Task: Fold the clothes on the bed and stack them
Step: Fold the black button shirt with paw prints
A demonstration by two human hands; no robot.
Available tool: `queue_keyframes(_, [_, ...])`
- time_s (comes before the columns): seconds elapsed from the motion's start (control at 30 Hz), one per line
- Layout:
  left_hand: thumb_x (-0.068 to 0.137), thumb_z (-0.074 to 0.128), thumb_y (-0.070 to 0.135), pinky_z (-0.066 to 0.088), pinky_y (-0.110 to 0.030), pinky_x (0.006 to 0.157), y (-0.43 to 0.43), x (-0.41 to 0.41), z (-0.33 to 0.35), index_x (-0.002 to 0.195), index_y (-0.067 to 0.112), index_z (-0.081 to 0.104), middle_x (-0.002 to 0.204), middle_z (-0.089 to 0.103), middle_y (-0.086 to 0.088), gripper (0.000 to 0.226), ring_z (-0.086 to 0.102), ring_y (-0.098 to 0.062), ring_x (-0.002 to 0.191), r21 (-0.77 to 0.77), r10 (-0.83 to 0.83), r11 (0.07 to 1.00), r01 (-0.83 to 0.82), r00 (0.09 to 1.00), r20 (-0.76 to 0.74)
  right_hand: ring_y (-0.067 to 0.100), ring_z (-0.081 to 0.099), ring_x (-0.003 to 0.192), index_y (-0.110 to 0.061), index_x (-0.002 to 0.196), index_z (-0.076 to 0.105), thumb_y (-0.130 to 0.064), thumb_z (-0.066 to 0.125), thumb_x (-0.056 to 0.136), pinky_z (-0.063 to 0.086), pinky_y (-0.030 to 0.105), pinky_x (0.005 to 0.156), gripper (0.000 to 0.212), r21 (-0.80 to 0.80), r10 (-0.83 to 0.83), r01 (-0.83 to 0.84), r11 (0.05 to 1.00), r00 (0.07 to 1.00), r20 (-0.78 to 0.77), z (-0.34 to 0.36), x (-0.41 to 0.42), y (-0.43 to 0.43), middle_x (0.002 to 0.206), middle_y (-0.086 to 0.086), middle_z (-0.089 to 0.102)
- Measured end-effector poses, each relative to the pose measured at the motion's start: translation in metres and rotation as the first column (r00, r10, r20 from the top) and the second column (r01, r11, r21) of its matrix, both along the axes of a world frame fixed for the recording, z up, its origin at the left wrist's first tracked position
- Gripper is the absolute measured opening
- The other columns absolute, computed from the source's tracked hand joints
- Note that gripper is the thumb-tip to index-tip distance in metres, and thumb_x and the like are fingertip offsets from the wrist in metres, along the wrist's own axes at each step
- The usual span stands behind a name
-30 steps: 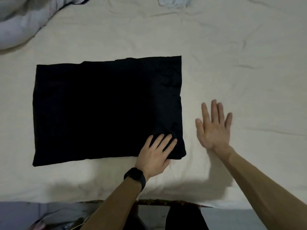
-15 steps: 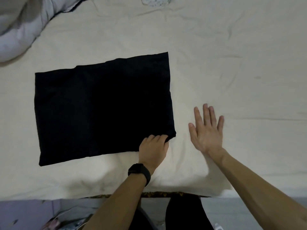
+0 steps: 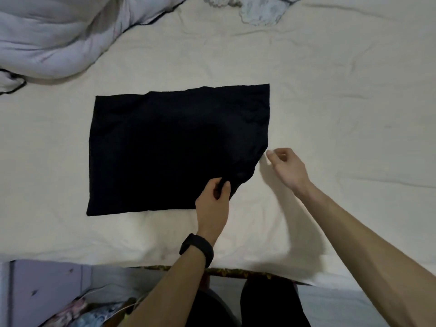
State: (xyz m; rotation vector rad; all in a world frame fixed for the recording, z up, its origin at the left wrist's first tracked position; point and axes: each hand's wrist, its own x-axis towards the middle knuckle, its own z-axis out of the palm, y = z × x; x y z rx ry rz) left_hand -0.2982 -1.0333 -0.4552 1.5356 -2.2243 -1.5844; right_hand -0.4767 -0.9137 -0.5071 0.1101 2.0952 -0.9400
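A black garment (image 3: 165, 147), folded into a rectangle, lies flat on the cream bed sheet (image 3: 342, 102). My left hand (image 3: 215, 199), with a black band on its wrist, pinches the garment's near right corner, which is lifted and bunched. My right hand (image 3: 285, 165) hovers just right of the garment's right edge with its fingers curled; whether its fingertips touch the cloth is unclear.
A rumpled pale lilac duvet (image 3: 54, 36) is heaped at the far left. A crumpled light patterned cloth (image 3: 259, 10) lies at the far edge. The bed's near edge (image 3: 236, 271) runs below my arms, with floor clutter (image 3: 89, 310) at the lower left.
My left hand went from lying flat on the garment's corner to pinching and lifting it. My right hand left the sheet, curled its fingers and moved up to the garment's right edge.
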Motion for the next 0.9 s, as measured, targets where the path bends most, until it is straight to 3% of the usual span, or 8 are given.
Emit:
queue_keyframes(0.1, [0.1,0.059,0.037,0.042,-0.003,0.07,-0.003,0.005,0.001,0.104,0.035,0.064,0.091,0.062,0.033,0.007,0.06,0.01,0.088,0.002,-0.082,0.997,0.082,0.997,0.005,0.027,0.068,0.08,-0.011,0.091,0.061,-0.067,0.059,0.088,0.058,0.044,0.084,0.056,-0.111,-0.139,0.157,0.981,0.979,0.152,-0.005,-0.007,-0.028,0.086,0.001,0.069])
queue_keyframes(0.2, [0.098,0.057,0.043,0.039,-0.002,0.069,-0.003,0.01,0.0,0.105,0.035,0.066,0.086,0.061,0.034,0.014,0.058,0.011,0.086,-0.004,-0.129,0.992,0.129,0.991,0.029,0.027,0.068,0.065,-0.01,0.09,0.058,-0.062,0.068,0.085,0.062,0.045,0.072,0.053,-0.143,-0.202,0.232,0.962,0.959,0.198,-0.008,-0.017,-0.046,0.076,0.008,0.068])
queue_keyframes(0.3, [0.099,0.056,0.044,0.04,-0.003,0.066,-0.009,0.015,-0.001,0.102,0.036,0.062,0.084,0.063,0.021,0.011,0.057,0.013,0.088,-0.003,-0.045,0.999,0.045,0.998,0.043,0.029,0.075,0.067,-0.011,0.098,0.059,-0.048,0.074,0.087,0.064,0.042,0.064,0.041,-0.101,-0.214,0.239,0.966,0.954,0.21,-0.009,-0.023,-0.057,0.085,0.013,0.075])
queue_keyframes(0.43, [0.1,0.054,0.046,0.041,-0.016,0.067,-0.03,0.029,-0.005,0.102,0.037,0.055,0.092,0.061,0.015,0.009,0.059,-0.001,0.085,0.069,0.16,0.984,-0.165,0.985,0.066,0.027,0.074,0.063,-0.011,0.095,0.057,-0.032,0.072,0.092,0.062,0.036,0.057,0.026,-0.103,-0.211,0.236,0.966,0.954,0.211,-0.005,-0.023,-0.072,0.08,0.013,0.074])
queue_keyframes(0.57, [0.1,0.056,0.045,0.049,-0.017,0.079,-0.046,0.047,-0.012,0.112,0.028,0.061,0.106,0.066,0.008,0.022,0.062,-0.002,0.096,0.114,0.139,0.983,-0.143,0.989,0.042,0.025,0.071,0.064,-0.012,0.086,0.057,-0.022,0.068,0.094,0.063,0.035,0.057,0.017,-0.061,-0.191,0.201,0.978,0.972,0.14,0.001,-0.023,-0.092,0.08,0.012,0.072])
queue_keyframes(0.7, [0.098,0.06,0.044,0.056,-0.032,0.091,-0.054,0.058,-0.013,0.117,0.024,0.066,0.108,0.07,0.004,0.028,0.067,-0.013,0.103,0.173,0.106,0.98,-0.102,0.994,-0.017,0.025,0.068,0.065,-0.011,0.092,0.061,-0.015,0.065,0.09,0.064,0.04,0.064,0.006,0.025,-0.13,0.13,0.991,0.991,0.023,-0.003,-0.025,-0.111,0.086,0.011,0.069])
queue_keyframes(0.83, [0.099,0.059,0.045,0.048,-0.01,0.08,-0.066,0.066,-0.01,0.117,0.027,0.066,0.108,0.068,0.009,0.026,0.061,0.005,0.102,0.177,0.06,0.983,-0.052,0.997,-0.041,0.032,0.071,0.08,-0.01,0.092,0.06,-0.009,0.054,0.077,0.064,0.048,0.07,0.016,0.085,-0.142,0.147,0.985,0.988,-0.065,-0.002,-0.025,-0.125,0.097,0.016,0.068])
queue_keyframes(0.9, [0.099,0.059,0.044,0.047,-0.009,0.077,-0.076,0.069,-0.008,0.114,0.029,0.066,0.104,0.067,0.011,0.023,0.061,0.006,0.098,0.169,0.065,0.984,-0.053,0.996,-0.066,0.03,0.07,0.083,-0.015,0.095,0.054,-0.012,0.053,0.076,0.064,0.043,0.067,0.019,0.023,-0.204,0.207,0.978,0.975,-0.088,0.002,-0.021,-0.138,0.102,0.014,0.066])
